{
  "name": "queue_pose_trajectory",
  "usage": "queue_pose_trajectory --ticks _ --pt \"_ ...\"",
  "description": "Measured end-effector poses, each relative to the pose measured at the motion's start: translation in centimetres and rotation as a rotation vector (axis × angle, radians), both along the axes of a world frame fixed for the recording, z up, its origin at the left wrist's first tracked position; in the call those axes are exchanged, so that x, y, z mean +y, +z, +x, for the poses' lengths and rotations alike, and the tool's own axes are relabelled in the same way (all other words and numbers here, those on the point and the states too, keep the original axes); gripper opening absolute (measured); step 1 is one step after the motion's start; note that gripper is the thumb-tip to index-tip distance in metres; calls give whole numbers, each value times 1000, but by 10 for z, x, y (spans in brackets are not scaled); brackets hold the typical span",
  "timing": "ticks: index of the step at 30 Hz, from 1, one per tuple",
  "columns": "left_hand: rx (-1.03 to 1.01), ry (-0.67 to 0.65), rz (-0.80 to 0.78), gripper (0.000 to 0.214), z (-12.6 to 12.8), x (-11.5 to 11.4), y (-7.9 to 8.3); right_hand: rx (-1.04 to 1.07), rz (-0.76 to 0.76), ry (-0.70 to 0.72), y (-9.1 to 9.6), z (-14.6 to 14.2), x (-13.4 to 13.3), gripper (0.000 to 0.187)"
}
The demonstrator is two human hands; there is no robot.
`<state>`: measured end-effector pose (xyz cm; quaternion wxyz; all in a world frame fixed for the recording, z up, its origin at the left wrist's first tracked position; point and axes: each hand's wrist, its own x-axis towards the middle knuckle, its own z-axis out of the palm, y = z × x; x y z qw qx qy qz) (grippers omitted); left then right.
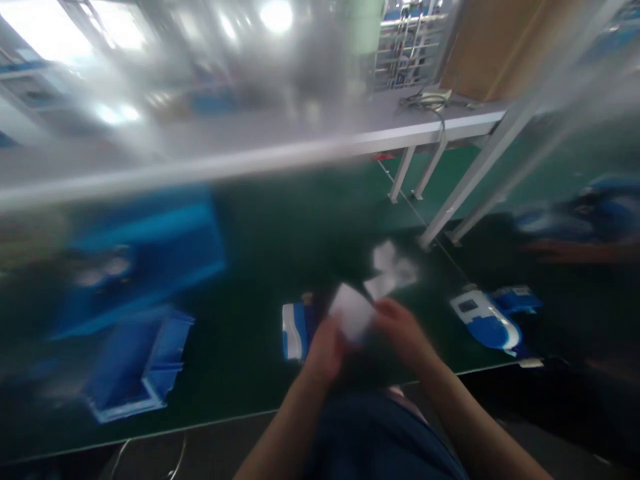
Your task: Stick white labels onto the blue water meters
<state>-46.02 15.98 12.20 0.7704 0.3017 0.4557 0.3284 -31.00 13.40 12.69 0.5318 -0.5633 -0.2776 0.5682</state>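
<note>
A white sheet that looks like folded paper (352, 312) is held between both hands, above the near part of the green tabletop. My left hand (327, 350) grips its lower left edge. At its right edge, the fingers of my right hand (397, 328) are closed on it. Just beyond lie several loose white pieces (393, 270), blurred, perhaps paper too. Left of my left hand sits a blue and white device (295, 331), partly hidden by that hand. Motion blur hides the finer detail of the fingers and the sheet.
A blue bin (137, 367) stands at the left, with a larger blue tray (150, 250) behind it. On the right lies another blue and white device (487, 323). A blurred co-worker's arm (590, 252) reaches in from the right. A white shelf (280, 150) crosses the back.
</note>
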Motion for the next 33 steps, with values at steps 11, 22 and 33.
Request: queue_pose_trajectory --ticks 11,22,33 --pt "136 -32 291 19 -30 13 9 -867 57 -6 6 -31 -37 15" --pt "341 -233 294 28 -32 11 -10 -790 271 274 -3 -41 -8 25" --pt "380 -127 422 26 -16 0 -30 -681 111 247 -16 -28 -5 28"
